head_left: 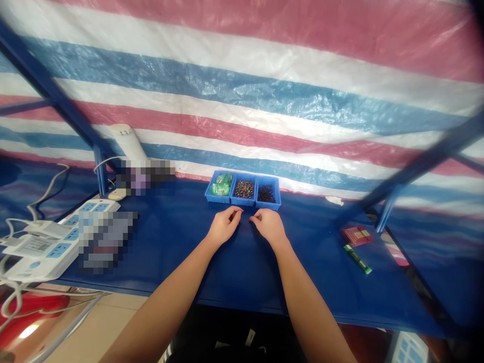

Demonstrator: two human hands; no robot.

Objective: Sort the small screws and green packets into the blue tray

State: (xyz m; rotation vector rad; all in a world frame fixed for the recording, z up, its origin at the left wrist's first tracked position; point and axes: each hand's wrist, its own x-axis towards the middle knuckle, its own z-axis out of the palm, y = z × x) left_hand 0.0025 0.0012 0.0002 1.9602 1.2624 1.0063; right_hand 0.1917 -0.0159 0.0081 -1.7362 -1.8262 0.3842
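Observation:
My left hand (pixel 224 225) is closed in a pinch just in front of the bins, thumb and forefinger pressed together. Level with it, a short gap to the right, my right hand (pixel 269 225) pinches as well. Whatever is between the fingertips of either hand is too small to make out. Three small blue bins stand side by side beyond the hands: the left bin has green packets (pixel 221 185), the middle one small brass-and-dark pieces (pixel 244 189), the right one dark, thin, screw-like pieces (pixel 266 194).
A white power strip (pixel 62 250) with plugged-in adapters and cables lies at left, beside a blurred-out dark object (pixel 109 241). At right are a red box (pixel 356 235) and a green narrow box (pixel 357 258). Blue frame bars slant up on both sides of the blue tabletop (pixel 170 217).

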